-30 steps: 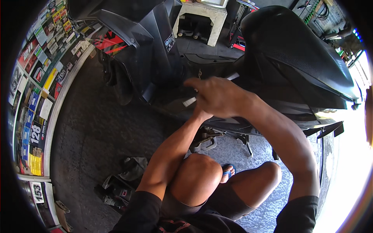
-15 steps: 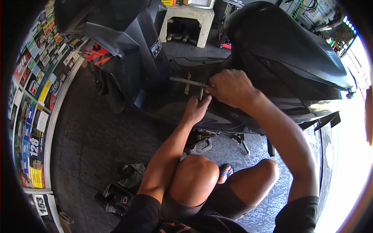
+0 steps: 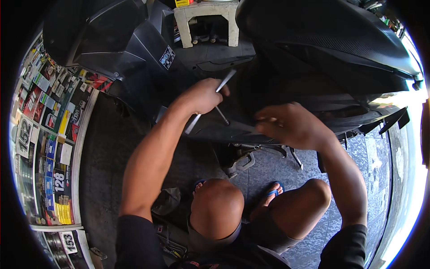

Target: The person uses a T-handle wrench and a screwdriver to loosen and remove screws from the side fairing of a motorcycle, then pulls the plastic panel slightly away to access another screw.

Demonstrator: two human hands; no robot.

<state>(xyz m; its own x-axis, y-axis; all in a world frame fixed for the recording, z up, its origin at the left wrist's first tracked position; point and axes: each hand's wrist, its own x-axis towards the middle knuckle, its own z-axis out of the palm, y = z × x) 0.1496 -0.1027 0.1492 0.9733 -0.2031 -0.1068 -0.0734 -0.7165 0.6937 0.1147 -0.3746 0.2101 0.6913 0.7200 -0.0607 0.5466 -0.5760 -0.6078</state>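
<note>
A metal T-handle wrench [image 3: 224, 80] is in my left hand [image 3: 205, 96], whose fingers wrap round its crossbar. Its thin shaft slants down to the right, and the tip is over the dark footboard [image 3: 206, 130] of a scooter; whether they touch I cannot tell. To the right, my right hand [image 3: 295, 127] hangs beside the scooter's lower side panel, somewhat blurred. Its thumb and fingers are loosely bent and apart, with no tool visible in them.
The scooter's front shield [image 3: 148, 40] rises on the left and its black seat [image 3: 327, 27] on the right. Beyond stands a worn white stool [image 3: 181, 22]. A stickered display case [image 3: 58, 148] lines the left. Tools lie in a tray [image 3: 172, 246] by my left leg.
My right hand has let go of the wrench's crossbar and moved down to the right. My left hand has shifted from the shaft to the crossbar, up and left. The view has shifted slightly.
</note>
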